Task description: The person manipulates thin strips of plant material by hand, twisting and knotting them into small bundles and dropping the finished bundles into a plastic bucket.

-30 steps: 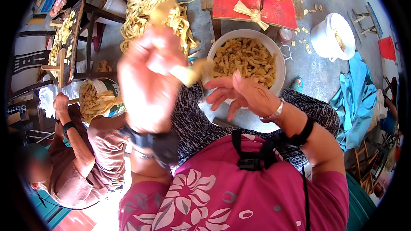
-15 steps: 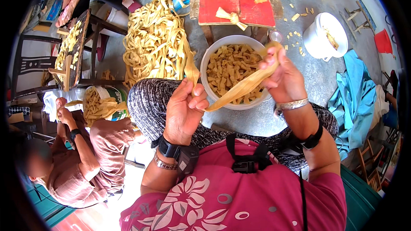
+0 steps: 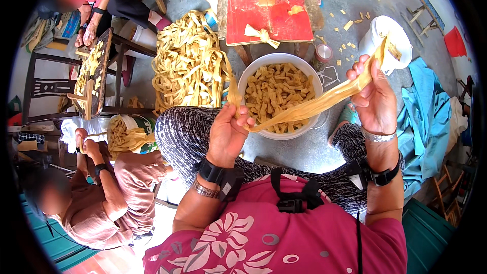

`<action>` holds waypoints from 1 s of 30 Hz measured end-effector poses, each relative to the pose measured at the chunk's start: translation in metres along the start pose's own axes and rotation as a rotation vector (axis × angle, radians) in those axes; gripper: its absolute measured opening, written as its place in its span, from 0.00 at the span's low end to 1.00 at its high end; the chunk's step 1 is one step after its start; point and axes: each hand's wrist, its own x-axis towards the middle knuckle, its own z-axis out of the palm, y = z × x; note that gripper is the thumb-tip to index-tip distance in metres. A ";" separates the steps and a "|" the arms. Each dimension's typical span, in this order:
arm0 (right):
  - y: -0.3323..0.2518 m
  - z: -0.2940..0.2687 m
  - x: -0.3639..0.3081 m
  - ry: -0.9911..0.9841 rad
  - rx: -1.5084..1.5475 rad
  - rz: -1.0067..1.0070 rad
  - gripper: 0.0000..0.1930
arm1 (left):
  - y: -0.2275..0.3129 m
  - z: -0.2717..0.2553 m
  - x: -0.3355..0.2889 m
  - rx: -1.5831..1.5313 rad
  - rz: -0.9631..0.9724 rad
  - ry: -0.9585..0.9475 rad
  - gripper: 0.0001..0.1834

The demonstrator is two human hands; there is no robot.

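A long, flat yellow strip (image 3: 314,105), which looks like tofu skin, stretches between my hands across the near part of a white tub. My left hand (image 3: 227,136) is closed on it at the tub's near left, and more of the strip runs up toward a tangled pile of strips (image 3: 187,66) on the floor. My right hand (image 3: 376,102) pinches the other end, raised to the right of the tub. Inside the white tub (image 3: 242,81) lie many short knotted pieces (image 3: 274,83). On the red-topped bench (image 3: 243,7) beyond rests one knotted strip (image 3: 262,35).
Right of the tub stand a white bucket (image 3: 369,43) and a heaped blue cloth (image 3: 423,122). Small scraps lie on the floor. At left, a co-worker's hands (image 3: 89,144) work beside a bucket of strips (image 3: 124,134); another person sits by a wooden chair (image 3: 45,83).
My right hand has moved right, away from the left, drawing the strip out longer and straighter. My left hand has shifted slightly right and down. The view has shifted a little.
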 end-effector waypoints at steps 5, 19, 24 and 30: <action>-0.012 0.008 -0.001 -0.077 -0.037 -0.056 0.15 | -0.006 -0.026 0.007 -0.068 -0.054 -0.046 0.09; -0.027 0.022 -0.021 -0.383 -0.054 -0.184 0.18 | -0.023 -0.025 0.011 0.019 -0.004 0.086 0.18; 0.000 0.036 -0.034 -0.227 -0.275 -0.139 0.17 | -0.060 0.025 -0.010 0.095 -0.472 -0.208 0.26; 0.048 0.031 -0.045 -0.319 -0.421 0.146 0.16 | -0.058 0.044 0.013 0.104 -0.393 -0.693 0.25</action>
